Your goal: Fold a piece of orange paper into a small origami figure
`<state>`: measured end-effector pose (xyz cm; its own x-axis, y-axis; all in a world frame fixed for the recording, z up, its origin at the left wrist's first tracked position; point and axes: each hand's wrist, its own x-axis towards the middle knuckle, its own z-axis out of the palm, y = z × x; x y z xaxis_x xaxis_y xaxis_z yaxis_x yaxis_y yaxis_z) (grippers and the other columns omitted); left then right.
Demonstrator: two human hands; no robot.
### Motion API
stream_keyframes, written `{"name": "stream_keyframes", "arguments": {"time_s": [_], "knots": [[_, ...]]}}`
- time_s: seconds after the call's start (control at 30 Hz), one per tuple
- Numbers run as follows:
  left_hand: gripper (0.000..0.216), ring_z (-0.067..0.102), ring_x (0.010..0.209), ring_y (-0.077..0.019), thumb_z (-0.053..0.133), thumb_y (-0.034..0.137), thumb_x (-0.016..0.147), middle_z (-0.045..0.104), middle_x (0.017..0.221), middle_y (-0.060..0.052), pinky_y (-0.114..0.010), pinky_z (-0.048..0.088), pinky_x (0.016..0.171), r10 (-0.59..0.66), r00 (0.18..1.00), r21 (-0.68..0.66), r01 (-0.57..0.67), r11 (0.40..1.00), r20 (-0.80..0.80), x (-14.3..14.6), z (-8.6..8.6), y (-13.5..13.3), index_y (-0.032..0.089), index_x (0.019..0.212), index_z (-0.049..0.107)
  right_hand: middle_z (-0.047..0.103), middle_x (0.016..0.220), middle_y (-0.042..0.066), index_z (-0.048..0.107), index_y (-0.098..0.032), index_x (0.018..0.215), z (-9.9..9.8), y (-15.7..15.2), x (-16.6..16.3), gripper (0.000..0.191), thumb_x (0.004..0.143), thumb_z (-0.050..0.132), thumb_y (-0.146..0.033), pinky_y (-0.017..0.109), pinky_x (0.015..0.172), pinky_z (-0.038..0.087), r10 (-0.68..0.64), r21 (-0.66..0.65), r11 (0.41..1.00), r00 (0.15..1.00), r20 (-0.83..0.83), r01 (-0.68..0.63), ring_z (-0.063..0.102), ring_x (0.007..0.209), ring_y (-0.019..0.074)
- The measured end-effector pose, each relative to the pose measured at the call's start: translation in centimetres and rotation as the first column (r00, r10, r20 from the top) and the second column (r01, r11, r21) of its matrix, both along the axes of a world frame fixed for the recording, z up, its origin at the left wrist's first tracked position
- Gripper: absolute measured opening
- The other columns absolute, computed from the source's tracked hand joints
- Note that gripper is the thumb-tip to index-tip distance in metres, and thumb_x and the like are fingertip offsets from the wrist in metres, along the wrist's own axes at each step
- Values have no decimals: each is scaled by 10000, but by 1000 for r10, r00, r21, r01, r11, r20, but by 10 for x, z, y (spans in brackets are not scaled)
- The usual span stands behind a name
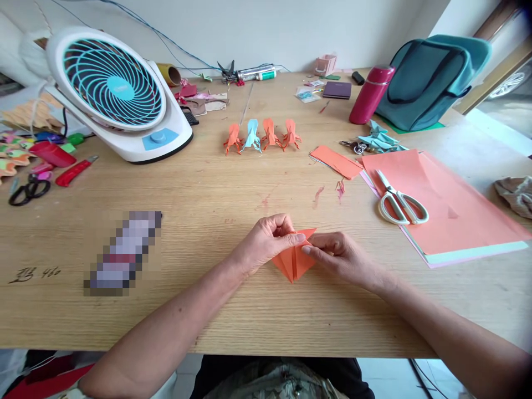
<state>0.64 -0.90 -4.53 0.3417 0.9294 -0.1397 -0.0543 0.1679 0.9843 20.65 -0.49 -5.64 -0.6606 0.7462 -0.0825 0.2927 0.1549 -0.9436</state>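
Observation:
A partly folded orange paper piece (294, 260) lies on the wooden table (208, 210) in front of me. My left hand (266, 241) pinches its upper left part between thumb and fingers. From the right, my right hand (338, 256) presses its fingertips on the paper's right flap, fingers closed together. Beyond them stands a row of finished origami figures (261, 136), orange ones and one light blue.
A stack of orange paper sheets (453, 210) with white scissors (399, 202) on top lies at the right. A white and teal fan (114, 88) stands back left, a magenta bottle (369, 94) and a teal bag (432, 77) back right. Black scissors (29, 190) and a red cutter (75, 170) lie at left.

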Motion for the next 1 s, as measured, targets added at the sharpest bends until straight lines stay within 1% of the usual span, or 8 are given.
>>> {"name": "stream_keyframes", "arguments": {"time_s": [0.1,0.2,0.33,0.5,0.67,0.77,0.83,1.0], "knots": [[400,329,594,-77,755,372,793,394,616,63,-230,249,569,21,1000,63,-21,998,-4,4,-3,-2,173,652,438,245,651,-53,324,-206,650,0,-2,-3,481,940,553,-513,241,493,190,-32,-43,999,999,17,33,221,580,90],[369,361,597,-79,744,360,809,419,629,58,-231,282,572,48,998,129,-42,991,-45,8,-7,-4,172,661,463,241,612,-58,327,-204,615,0,-6,-7,507,894,618,-511,243,472,165,-90,-48,995,996,27,91,212,548,80],[323,393,593,-80,738,366,821,464,641,53,-225,317,565,53,998,153,-45,987,-45,12,-7,-8,169,693,516,204,561,-64,252,-211,556,-3,-11,-11,593,841,667,-525,254,447,118,-160,-49,986,986,49,162,169,511,66],[347,413,583,-75,755,394,807,492,624,47,-219,331,567,58,998,193,-51,980,-30,12,-4,-8,158,658,549,187,564,-64,233,-208,553,-8,-13,-10,599,846,669,-496,259,452,109,-151,-46,987,988,29,153,148,516,63],[367,435,590,-79,792,409,760,524,617,37,-223,350,580,128,992,159,-122,980,-22,12,-4,-9,152,626,566,227,557,-64,268,-202,557,-8,-14,-9,566,828,693,-459,258,452,124,-120,-75,989,991,51,124,185,508,60],[356,457,603,-86,784,430,758,544,638,28,-226,351,576,96,994,107,-91,990,-42,12,-4,-9,152,655,587,228,551,-63,261,-203,550,-6,-14,-9,559,836,670,-455,255,449,129,-123,-79,989,991,51,127,191,503,59],[334,452,605,-86,763,418,779,538,642,29,-225,345,574,69,996,107,-62,992,-60,11,-5,-8,151,670,595,234,549,-62,265,-204,543,-5,-13,-8,550,833,656,-459,254,446,132,-133,-72,988,990,53,136,196,500,59],[337,416,596,-81,732,389,807,496,620,40,-228,332,577,114,992,154,-106,982,-45,11,-6,-6,155,634,562,278,526,-67,327,-209,544,-1,-11,-9,498,761,678,-486,246,430,148,-172,-109,975,965,199,196,220,480,59]]}}
